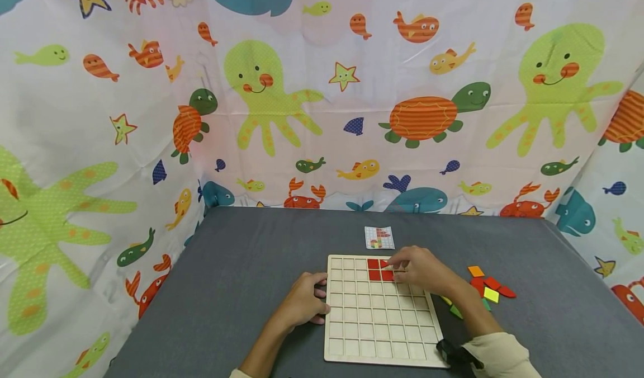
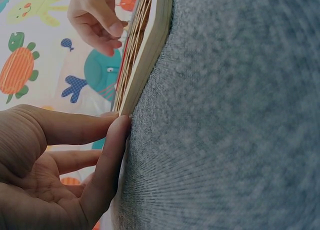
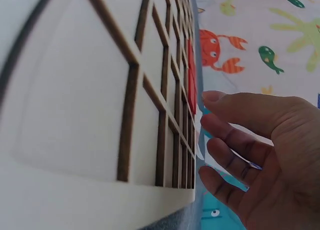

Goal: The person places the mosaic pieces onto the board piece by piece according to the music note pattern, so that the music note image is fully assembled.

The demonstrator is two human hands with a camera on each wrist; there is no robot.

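Note:
A wooden grid board (image 1: 384, 346) lies on the grey table. My left hand (image 1: 303, 301) is at its left edge, and in the left wrist view the thumb (image 2: 85, 127) and a finger pinch the rim. Red tiles (image 1: 374, 274) fill a few cells near the board's far edge. Over these tiles is my right hand (image 1: 420, 269), its fingertips right at the red surface. In the right wrist view the fingers of this hand (image 3: 270, 155) are loosely bent and spread, with nothing visible between them; red tiles (image 3: 191, 75) show just beyond the thumb.
Right of the board lies a loose pile of red, yellow, orange and green pieces (image 1: 491, 294), partly behind my right forearm. A small card (image 1: 379, 237) with a coloured grid pattern lies beyond the board. Sea-animal fabric (image 1: 347, 188) hangs around the table.

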